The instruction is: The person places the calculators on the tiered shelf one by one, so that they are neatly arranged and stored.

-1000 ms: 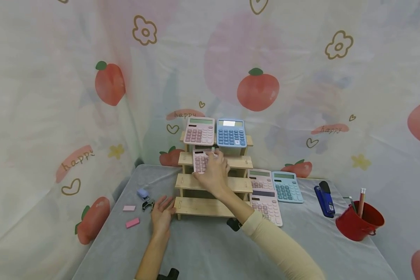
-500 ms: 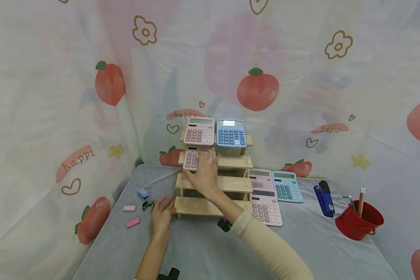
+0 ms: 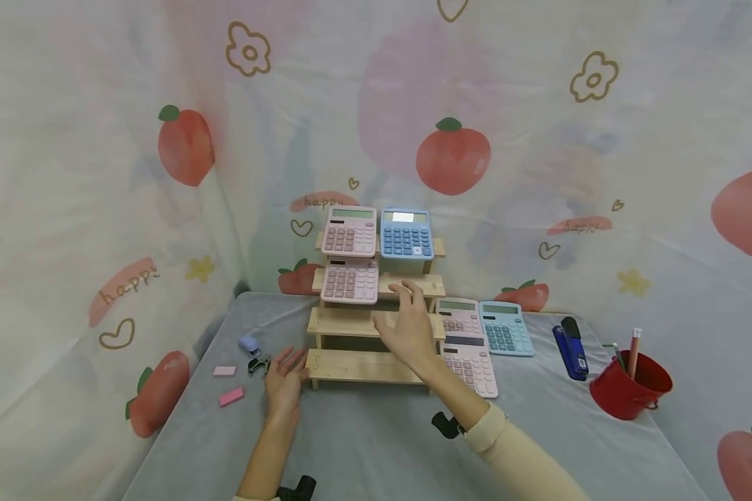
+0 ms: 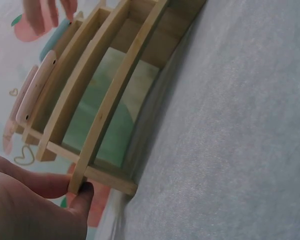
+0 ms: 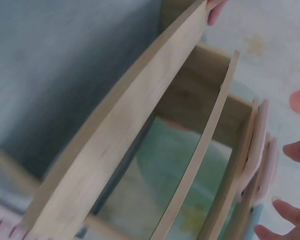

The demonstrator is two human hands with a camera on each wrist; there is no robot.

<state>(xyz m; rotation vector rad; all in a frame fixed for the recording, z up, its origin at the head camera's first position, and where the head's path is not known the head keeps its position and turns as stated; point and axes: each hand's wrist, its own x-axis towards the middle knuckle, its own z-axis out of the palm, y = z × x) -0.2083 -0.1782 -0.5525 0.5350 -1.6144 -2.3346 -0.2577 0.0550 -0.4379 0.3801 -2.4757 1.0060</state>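
A stepped wooden display rack (image 3: 366,367) stands on the cloth-covered table. My left hand (image 3: 283,386) is at the left end of its lowest board; the left wrist view shows thumb and finger pinching that board's end (image 4: 79,175). My right hand (image 3: 407,330) hovers in front of the rack's right half, fingers loosely bent and holding nothing. Left of it, a pink calculator (image 3: 349,282) leans on the second tier from the top. Above it, on the top tier, are another pink calculator (image 3: 349,233) and a blue calculator (image 3: 406,235).
Right of the rack lie two pink calculators (image 3: 476,372) and a light blue calculator (image 3: 507,330). Farther right are a blue stapler (image 3: 570,349) and a red bucket (image 3: 627,390) with pencils. On the left lie pink erasers (image 3: 231,397), a small blue item (image 3: 249,344) and a black clip (image 3: 258,364).
The right hand slid the pink calculator left along the second tier, then let go and drew back to the right. The left hand stays at the rack's end. The head view shifted slightly.
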